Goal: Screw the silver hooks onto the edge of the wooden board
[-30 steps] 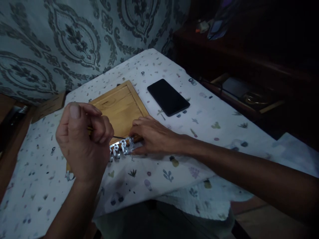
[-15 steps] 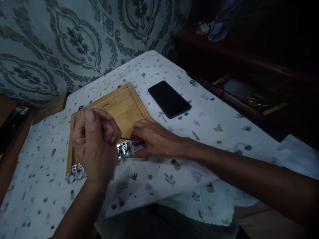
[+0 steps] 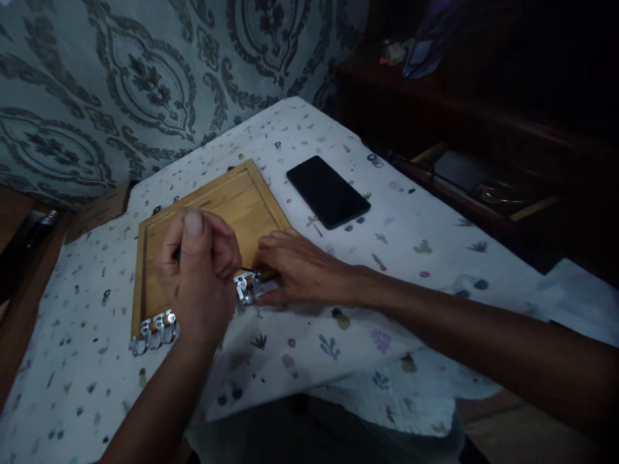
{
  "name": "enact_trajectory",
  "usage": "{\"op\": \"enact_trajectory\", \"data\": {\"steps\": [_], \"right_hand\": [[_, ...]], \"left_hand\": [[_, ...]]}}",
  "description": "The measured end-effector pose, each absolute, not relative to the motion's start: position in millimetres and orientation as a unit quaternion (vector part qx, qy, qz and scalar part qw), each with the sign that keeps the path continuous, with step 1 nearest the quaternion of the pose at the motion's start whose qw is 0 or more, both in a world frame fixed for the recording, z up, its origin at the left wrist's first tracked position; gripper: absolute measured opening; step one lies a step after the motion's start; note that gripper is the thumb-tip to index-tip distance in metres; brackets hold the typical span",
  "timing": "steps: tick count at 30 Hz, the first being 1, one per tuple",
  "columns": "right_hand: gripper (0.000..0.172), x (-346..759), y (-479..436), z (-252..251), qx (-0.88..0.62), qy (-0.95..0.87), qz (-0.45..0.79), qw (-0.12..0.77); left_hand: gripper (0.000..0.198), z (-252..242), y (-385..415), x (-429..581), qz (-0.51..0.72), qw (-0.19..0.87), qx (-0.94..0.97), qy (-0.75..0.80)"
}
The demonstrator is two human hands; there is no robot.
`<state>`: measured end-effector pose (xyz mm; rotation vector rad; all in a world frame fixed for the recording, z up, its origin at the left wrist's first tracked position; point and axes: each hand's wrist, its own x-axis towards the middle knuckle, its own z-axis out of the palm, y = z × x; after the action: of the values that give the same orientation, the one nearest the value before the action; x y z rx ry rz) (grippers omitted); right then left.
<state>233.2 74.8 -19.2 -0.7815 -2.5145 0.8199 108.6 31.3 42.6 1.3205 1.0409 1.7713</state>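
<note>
My left hand [image 3: 200, 277] is closed in a fist around a screwdriver [image 3: 248, 269]; its handle is mostly hidden and its thin dark shaft points right. The shaft's tip reaches the metal ring strip [image 3: 247, 287] on the near edge of a wooden board [image 3: 232, 200]. Around the board's near right corner, my right hand [image 3: 300, 267] is closed, with fingers on top and thumb at the front edge, beside the tip. Another row of metal rings [image 3: 155, 332] sits at the board's near left corner. My left fist hides the middle of that edge.
A black phone [image 3: 329, 192] lies right of the board on the patterned tablecloth [image 3: 396, 258]. A piece of brown cardboard [image 3: 99, 209] rests at the far left, by the patterned wall covering [image 3: 145, 84]. Dark furniture with an open drawer [image 3: 483, 180] stands to the right.
My left fist has shifted a little to the right and turned, showing more of the left ring row and covering some of the middle rings. The right hand stays in place.
</note>
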Motion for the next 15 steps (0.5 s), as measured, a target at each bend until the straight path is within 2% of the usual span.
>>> {"op": "enact_trajectory", "data": {"steps": [15], "right_hand": [[0.03, 234, 74, -20, -0.274, -0.886, 0.311, 0.208]], "left_hand": [[0.036, 48, 49, 93, 0.596, 0.482, 0.552, 0.328]]}}
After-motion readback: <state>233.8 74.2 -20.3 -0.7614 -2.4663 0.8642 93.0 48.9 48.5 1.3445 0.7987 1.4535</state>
